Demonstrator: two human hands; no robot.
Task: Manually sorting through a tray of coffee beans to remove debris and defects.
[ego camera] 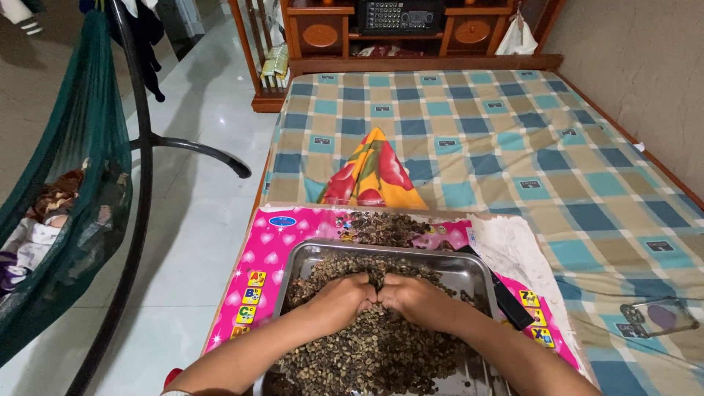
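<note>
A steel tray (473, 268) holds a heap of small dark brown beans (374, 348). My left hand (339, 297) and my right hand (416, 297) rest side by side on the heap, knuckles touching, fingers curled down into the beans. The fingertips are buried, so what they grip is hidden. The tray sits on a pink mat (268, 246) with heart shapes and letter tiles. A second pile of beans (385, 227) lies on the mat just beyond the tray.
The mat lies on a mattress with a blue and tan checked sheet (513, 147). A bright folded cloth (370, 176), a white cloth (517, 246) and a clear phone case (658, 317) lie on it. A green hammock (70, 191) on a black stand (143, 176) hangs left over the tiled floor.
</note>
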